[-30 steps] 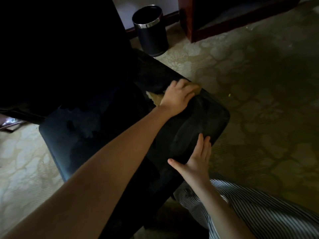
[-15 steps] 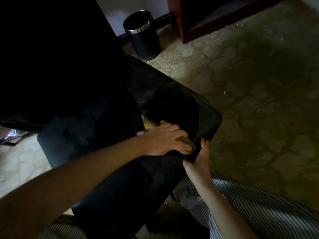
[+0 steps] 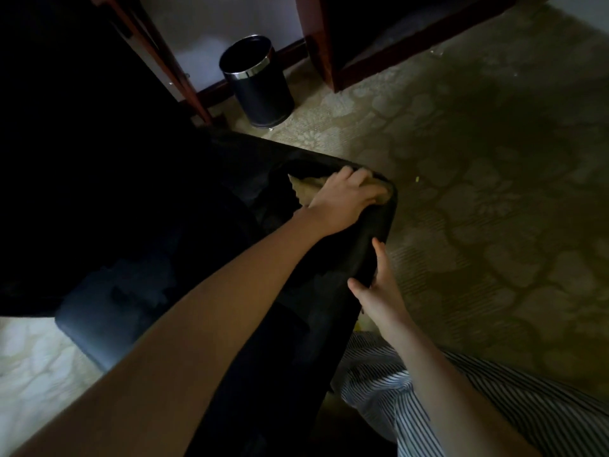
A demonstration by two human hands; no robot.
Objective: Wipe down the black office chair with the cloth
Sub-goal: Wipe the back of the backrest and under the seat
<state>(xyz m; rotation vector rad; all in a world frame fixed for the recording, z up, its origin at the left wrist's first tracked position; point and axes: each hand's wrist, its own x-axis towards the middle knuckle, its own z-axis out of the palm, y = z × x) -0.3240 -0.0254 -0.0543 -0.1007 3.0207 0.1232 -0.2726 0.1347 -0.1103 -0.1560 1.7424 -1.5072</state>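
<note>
On patterned carpet (image 3: 494, 159), centre frame: black office chair (image 3: 329, 265), seat surface dark and poorly lit, so its outline toward 9 o'clock merges with shadow. Visible part runs long from about 7 o'clock to 1 o'clock, with its rounded far corner pointing toward 1 o'clock. Right-hand edge curves down from that corner toward 5 o'clock.

Left hand (image 3: 342, 201) lies palm-down at the far corner, fingers spread flat and pressing a tan cloth (image 3: 304, 189) against the chair. Cloth is bunched under the palm; a loose flap sticks out toward 10 o'clock, and a little shows past the fingertips at the rim. Not a closed grasp, more a flat press.

Right hand (image 3: 379, 285) sits on the chair's right edge, below the left hand toward 5 o'clock. Thumb hooks over the top of the edge, fingers extend along the outer side; hand is open and bracing the rim, though how far the fingers wrap under cannot be told.

Surroundings: black waste bin (image 3: 258, 82) with a chrome rim stands upright at 11 o'clock, well apart from the chair, near a white wall. Reddish wooden furniture (image 3: 326, 54) at 12 o'clock. Striped clothing (image 3: 494, 407) fills 5 o'clock. Left forearm crosses the seat diagonally, hiding much of its middle.
</note>
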